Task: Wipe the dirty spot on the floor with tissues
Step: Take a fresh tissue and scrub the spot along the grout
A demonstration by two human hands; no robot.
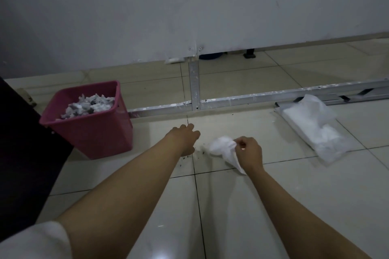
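Observation:
A white tissue [224, 149] is pinched in my right hand [250, 152] and rests on the pale tiled floor. Dark specks of dirt [196, 152] lie scattered just left of the tissue, along a tile seam. My left hand [186, 136] hovers over the dirt, palm down, fingers loosely spread and holding nothing. A clear plastic pack of white tissues [313, 127] lies on the floor to the right, its top torn.
A pink bin [90, 130] holding several crumpled used tissues stands to the left. A dark piece of furniture [23, 153] is at the far left. Metal frame rails [252, 96] run across the floor below a white partition wall [189, 10].

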